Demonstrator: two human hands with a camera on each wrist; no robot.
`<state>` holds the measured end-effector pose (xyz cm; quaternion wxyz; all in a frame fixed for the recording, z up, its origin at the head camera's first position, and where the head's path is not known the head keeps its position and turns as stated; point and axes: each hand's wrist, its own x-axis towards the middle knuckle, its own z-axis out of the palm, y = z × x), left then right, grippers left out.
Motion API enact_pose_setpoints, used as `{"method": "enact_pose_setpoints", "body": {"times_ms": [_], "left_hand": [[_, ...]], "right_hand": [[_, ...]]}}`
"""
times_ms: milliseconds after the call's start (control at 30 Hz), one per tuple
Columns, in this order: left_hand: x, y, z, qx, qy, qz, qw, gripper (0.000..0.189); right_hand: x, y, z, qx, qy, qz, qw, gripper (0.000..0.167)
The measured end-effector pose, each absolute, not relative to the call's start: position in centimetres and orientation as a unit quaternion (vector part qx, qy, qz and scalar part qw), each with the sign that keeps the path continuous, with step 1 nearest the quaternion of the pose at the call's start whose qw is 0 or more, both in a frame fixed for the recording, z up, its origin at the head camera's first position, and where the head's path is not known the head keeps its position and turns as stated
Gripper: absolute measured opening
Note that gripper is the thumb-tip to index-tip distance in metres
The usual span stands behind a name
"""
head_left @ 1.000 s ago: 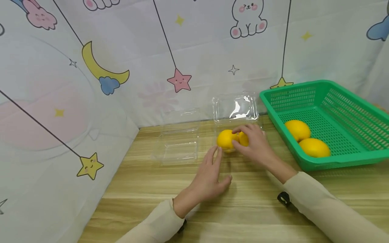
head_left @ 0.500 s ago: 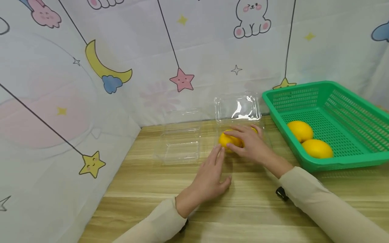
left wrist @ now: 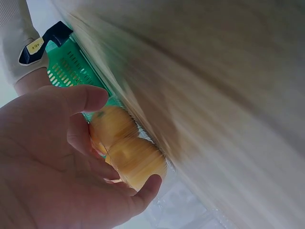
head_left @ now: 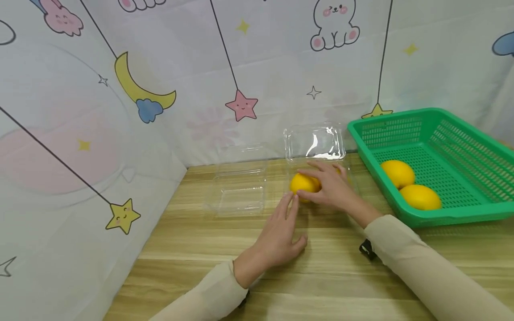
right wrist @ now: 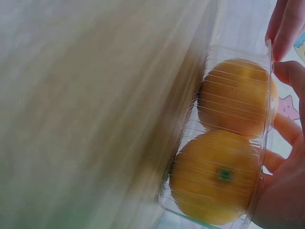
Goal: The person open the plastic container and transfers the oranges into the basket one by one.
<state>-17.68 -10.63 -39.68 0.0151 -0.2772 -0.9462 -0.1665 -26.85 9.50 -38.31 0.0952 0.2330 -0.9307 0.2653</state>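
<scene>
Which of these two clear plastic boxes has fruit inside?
The clamshell box nearer the green basket: oranges sit in it, while the other box has none inside.

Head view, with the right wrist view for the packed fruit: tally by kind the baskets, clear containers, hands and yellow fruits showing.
Green basket: 1
Clear containers: 2, the left container and the right container
Hands: 2, left hand and right hand
Basket fruits: 2
Packed fruits showing in the right container: 2
Total: 9
</scene>
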Motion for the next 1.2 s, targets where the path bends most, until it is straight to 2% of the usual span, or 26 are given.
{"method": "enact_pose_setpoints", "body": {"times_ms": [300,833,1200], "left_hand": [[-17.87,-10.57,-39.49,-0.273,-0.946,-0.173,0.009,0.093],[-17.87,-10.46,-39.69,-0.272,-0.950,-0.155,0.003,0.095],[-17.87,-10.49,-39.79,-0.263,-0.948,-0.178,0.004,0.093]], "right_hand": [[-26.69,9.57,-38.00,0.215,-0.940,0.258,0.059,0.061],[-26.76,9.43,-38.47,0.206,-0.950,0.224,0.067,0.066],[-26.92,9.15,-37.92,0.193,-0.953,0.229,0.036,0.074]]}}
